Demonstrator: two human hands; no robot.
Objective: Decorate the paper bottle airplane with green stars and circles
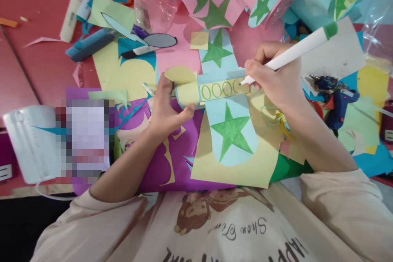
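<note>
My right hand [276,77] grips a white marker pen [294,53] with a green end. Its tip touches a narrow yellow paper strip [216,90], where a row of green ovals is drawn. The strip lies across a light blue paper piece [215,110] with rounded ends, which bears a green star [231,131] below and another green star [217,49] above. At the strip's left end, my left hand [167,106] is curled around a rolled yellow paper piece [187,88], thumb in front; some fingers are hidden behind it. A yellow sheet [260,163] lies beneath.
Purple paper [187,143] and many scraps cover the red table [24,61]. Glue sticks [72,14] and a clear plastic cup [155,4] sit at the back left. A blue glue gun [339,106] lies right; a white device [33,143] stands left.
</note>
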